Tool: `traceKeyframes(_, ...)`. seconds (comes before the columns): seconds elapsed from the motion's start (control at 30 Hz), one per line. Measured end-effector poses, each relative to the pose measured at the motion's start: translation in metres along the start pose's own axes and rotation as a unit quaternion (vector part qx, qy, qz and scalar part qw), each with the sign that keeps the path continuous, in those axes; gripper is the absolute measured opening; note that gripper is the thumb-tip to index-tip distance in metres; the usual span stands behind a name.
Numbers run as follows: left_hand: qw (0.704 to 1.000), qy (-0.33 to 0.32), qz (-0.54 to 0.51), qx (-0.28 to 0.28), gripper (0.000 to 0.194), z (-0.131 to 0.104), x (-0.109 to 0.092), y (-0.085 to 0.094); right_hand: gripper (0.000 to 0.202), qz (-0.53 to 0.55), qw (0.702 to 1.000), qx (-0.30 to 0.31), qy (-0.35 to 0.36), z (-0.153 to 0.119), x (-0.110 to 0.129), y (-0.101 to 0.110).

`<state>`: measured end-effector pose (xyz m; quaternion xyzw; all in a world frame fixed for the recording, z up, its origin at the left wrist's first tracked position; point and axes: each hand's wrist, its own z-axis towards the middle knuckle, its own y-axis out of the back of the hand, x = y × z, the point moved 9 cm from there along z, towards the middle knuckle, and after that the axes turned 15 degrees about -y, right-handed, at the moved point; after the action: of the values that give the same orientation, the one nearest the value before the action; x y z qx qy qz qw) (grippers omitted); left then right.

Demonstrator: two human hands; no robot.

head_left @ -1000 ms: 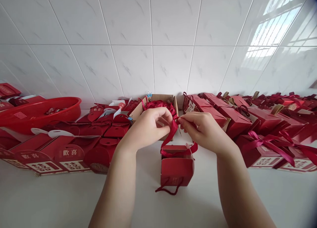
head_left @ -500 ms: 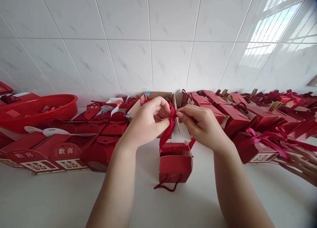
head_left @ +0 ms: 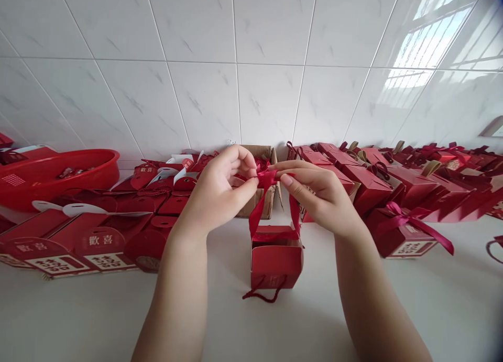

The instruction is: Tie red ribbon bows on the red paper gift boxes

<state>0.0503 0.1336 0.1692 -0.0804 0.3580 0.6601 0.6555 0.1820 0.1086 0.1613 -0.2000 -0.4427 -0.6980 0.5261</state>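
Left hand [head_left: 222, 192]: grip pinched on ribbon [head_left: 258, 207].
Right hand [head_left: 316, 194]: grip pinched on same ribbon.
Box [head_left: 277, 265]: centre of table [head_left: 236, 320], ribbon rising from it (cord handle [head_left: 269, 300] drooping in front).
Behind: carton [head_left: 257, 152], partly blocked by left hand.
Left flank: red boxes [head_left: 104, 240], basin [head_left: 107, 165].
Right flank: bow-topped box [head_left: 398, 236], box rows [head_left: 367, 183] behind.

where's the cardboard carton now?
Head view, centre: the cardboard carton sits by the tiled wall, beyond the red corded box and partly hidden by the left hand.

One red box [head_left: 277, 266], upright on the white table [head_left: 236, 325], cord handle [head_left: 271, 300] drooping, glossy red ribbon [head_left: 258, 212] gathered above.
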Motion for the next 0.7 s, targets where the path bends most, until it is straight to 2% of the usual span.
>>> traceKeyframes(0.2, 0.999, 0.018, 0.030, -0.037, 0.015, -0.004, 0.001, 0.021, 0.025, 0.054, 0.997, -0.014, -0.054, -0.001, -0.012, 0.016)
traceKeyframes(0.27, 0.998, 0.036, -0.011, -0.053, 0.017, -0.006, 0.003, 0.023, 0.027, 0.059, 0.995, -0.020, -0.079, -0.002, -0.019, 0.020)
traceKeyframes(0.33, 0.989, 0.071, -0.102, -0.084, 0.020, -0.009, 0.010, 0.021, 0.029, 0.080, 0.991, -0.017, -0.104, -0.003, -0.029, 0.021)
traceKeyframes(0.43, 0.945, 0.131, -0.260, -0.152, 0.026, -0.017, 0.025, 0.013, 0.033, 0.150, 0.977, -0.019, -0.150, -0.007, -0.053, 0.020)
traceKeyframes(0.5, 0.910, 0.153, -0.331, -0.195, 0.025, -0.023, 0.035, 0.010, 0.031, 0.213, 0.959, -0.032, -0.183, -0.013, -0.072, 0.019)
traceKeyframes(0.6, 0.869, 0.172, -0.401, -0.230, 0.020, -0.036, 0.048, 0.008, 0.027, 0.295, 0.928, -0.061, -0.218, -0.028, -0.096, 0.019)
traceKeyframes(0.7, 0.839, 0.190, -0.428, -0.279, 0.017, -0.051, 0.063, 0.011, 0.024, 0.351, 0.901, -0.065, -0.247, -0.045, -0.112, 0.016)
